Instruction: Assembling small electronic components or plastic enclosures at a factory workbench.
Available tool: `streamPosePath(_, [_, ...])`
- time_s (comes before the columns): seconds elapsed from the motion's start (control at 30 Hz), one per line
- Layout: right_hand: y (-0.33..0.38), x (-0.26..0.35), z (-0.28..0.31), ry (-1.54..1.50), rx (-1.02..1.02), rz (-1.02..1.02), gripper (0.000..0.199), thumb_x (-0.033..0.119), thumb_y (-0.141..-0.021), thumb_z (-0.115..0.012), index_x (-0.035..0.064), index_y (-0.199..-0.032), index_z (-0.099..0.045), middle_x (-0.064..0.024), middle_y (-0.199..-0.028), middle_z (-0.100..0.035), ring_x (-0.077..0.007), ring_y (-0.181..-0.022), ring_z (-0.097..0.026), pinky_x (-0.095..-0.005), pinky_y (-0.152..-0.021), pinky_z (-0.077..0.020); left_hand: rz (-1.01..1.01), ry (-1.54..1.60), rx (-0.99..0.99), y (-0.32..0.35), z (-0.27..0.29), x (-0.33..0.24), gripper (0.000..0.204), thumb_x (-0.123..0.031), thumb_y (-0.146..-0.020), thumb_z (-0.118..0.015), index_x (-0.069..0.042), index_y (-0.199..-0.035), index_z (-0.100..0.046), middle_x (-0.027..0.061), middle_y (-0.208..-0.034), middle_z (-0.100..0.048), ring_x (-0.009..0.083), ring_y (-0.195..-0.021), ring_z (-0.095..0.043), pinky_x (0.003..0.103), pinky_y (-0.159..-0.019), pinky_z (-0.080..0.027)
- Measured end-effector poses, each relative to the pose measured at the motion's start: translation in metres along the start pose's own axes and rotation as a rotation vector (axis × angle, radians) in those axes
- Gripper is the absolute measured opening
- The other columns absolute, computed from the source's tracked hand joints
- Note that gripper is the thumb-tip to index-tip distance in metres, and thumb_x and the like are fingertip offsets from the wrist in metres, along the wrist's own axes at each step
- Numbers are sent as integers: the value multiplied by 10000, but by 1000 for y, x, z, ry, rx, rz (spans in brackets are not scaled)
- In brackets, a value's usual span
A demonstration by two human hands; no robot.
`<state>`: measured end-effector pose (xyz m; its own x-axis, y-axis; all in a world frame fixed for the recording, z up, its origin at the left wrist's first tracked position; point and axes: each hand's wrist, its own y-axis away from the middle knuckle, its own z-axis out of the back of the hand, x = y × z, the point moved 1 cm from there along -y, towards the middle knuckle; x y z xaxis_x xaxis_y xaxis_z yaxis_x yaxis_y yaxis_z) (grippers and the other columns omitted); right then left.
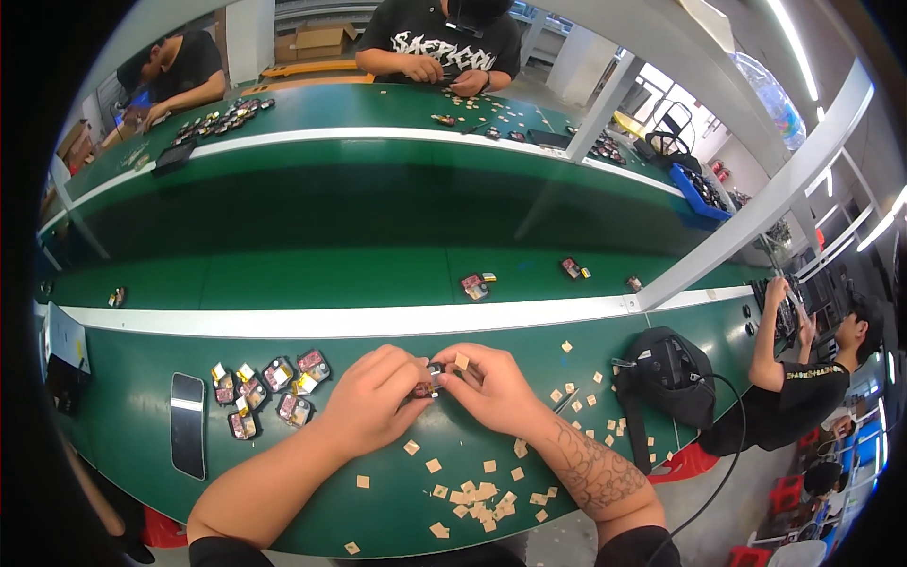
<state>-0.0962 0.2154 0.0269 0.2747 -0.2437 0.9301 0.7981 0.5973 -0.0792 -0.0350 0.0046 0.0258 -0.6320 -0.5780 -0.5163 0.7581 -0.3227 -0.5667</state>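
In front of me, my left hand (380, 397) is closed round a small electronic module (424, 388) with a reddish circuit board and a dark casing. My right hand (493, 386) meets it from the right, thumb and forefinger pinched at the module's edge. A beige square pad (461, 361) shows at the right forefinger; whether it is gripped or stuck there I cannot tell. Fingers cover much of the module. Left of my hands lies a group of similar modules (278, 373) with yellow and white parts. Loose beige square pads (486, 491) are heaped and scattered below and right of my right hand.
A black phone (188, 425) lies on the green table (312, 515) at the left. A black bag (669, 378) with a cable stands at the right, near tweezers (564, 403). Beyond a white rail (283, 322) runs a green conveyor with several modules. Co-workers sit opposite and at right.
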Motion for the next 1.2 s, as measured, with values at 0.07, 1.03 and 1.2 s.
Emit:
streamPosePath(0.07, [1,-2,2,9,-28,52,227,7,-951,-754,13,-1177,-730,-19,-920,-703,-43,-646,-467,-232,-605,-389,40,40,14,0,-1,-1,417,-26,-769,-889,-38,-1115,-656,124,-1041,-700,336,-948,-689,398,-812,-574])
streamPosePath(1.03, [-36,-81,147,270,-750,-66,144,78,-939,-757,-4,-1056,-732,-62,-878,-767,-141,-802,-700,-305,-756,-544,222,36,127,1,-10,3,577,-71,-867,-809,-43,-1394,-573,115,-1075,-695,311,-994,-668,427,-952,-522])
streamPosePath(1.2, [-56,-110,176,748,-655,-283,214,157,-904,-762,-5,-1041,-780,-156,-894,-801,-306,-891,-790,-398,-882,-596,176,41,134,5,-12,7,575,-98,-870,-800,-56,-1397,-574,98,-1038,-703,316,-996,-672,439,-918,-491])
